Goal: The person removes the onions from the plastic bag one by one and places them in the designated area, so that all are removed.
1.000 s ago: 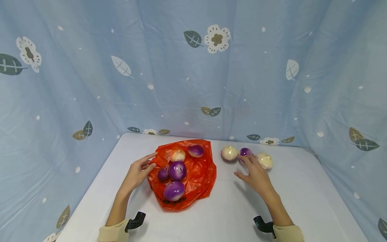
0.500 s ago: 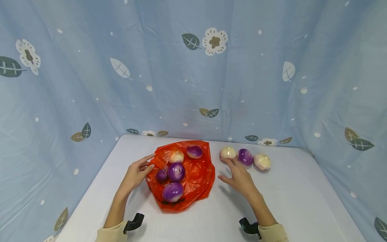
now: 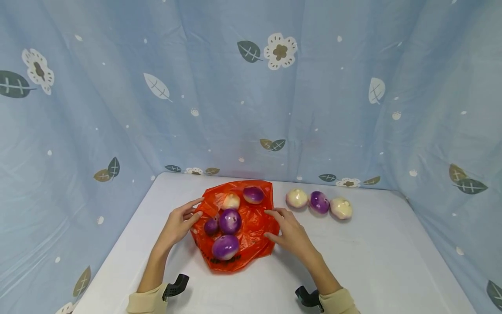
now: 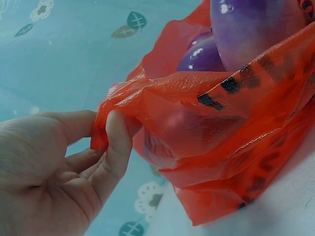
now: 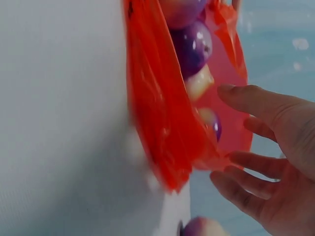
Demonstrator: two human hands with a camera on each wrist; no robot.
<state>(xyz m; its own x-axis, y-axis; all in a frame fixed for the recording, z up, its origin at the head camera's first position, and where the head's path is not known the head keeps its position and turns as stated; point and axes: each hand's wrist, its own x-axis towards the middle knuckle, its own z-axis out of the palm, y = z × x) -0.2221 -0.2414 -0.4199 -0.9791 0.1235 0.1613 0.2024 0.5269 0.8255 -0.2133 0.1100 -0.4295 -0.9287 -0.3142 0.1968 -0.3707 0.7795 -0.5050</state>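
Left hand (image 3: 178,224) pinched the red plastic bag's (image 3: 255,222) rim; right hand (image 3: 290,232) hung splayed opposite; white worktop (image 3: 384,257) stretched rightward.

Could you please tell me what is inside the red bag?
The bag visibly holds one pale vegetable and four purple vegetables. Whatever lies beneath them or behind the folds is covered, so I cannot tell.

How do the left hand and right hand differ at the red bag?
The left hand pinches the edge of the red bag; the right hand is open and holds nothing, though whether it touches the bag is unclear. The left hand is at the bag's left side; the right is at its right side, nearer the three loose bulbs. Both are bare, below beige sleeves.
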